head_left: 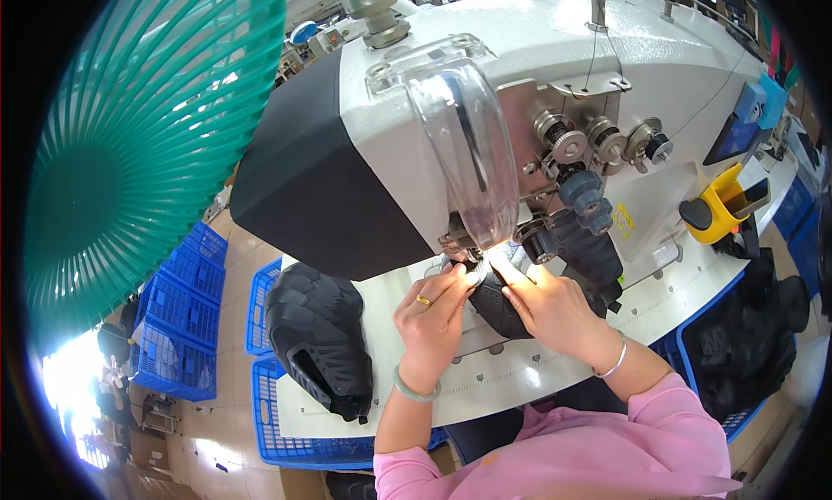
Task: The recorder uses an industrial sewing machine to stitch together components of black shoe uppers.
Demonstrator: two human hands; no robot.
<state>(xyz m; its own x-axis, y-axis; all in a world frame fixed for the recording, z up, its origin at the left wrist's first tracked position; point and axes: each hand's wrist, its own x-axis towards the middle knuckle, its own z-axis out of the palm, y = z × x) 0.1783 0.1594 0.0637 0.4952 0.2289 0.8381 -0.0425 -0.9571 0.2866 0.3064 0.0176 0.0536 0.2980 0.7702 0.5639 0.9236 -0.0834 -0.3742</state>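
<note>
Under the lit needle area of a white sewing machine (598, 32) lies a black shoe upper (501, 314). My left hand (431, 318), with a gold ring and a pale bangle, pinches the upper's edge left of the needle. On the other side my right hand (559, 308) grips the same upper, its index finger reaching close to the presser foot (472, 253). A clear plastic guard (468, 145) hangs just above my fingers. The needle tip and the seam are hidden by my fingers and glare.
Another black upper (321, 340) sits on the white table (511, 387) at left. A blue basket (728, 413) of black pieces stands at right, blue crates (178, 327) at far left. A green fan (156, 145) is close at upper left. A yellow holder (719, 205) is mounted at right.
</note>
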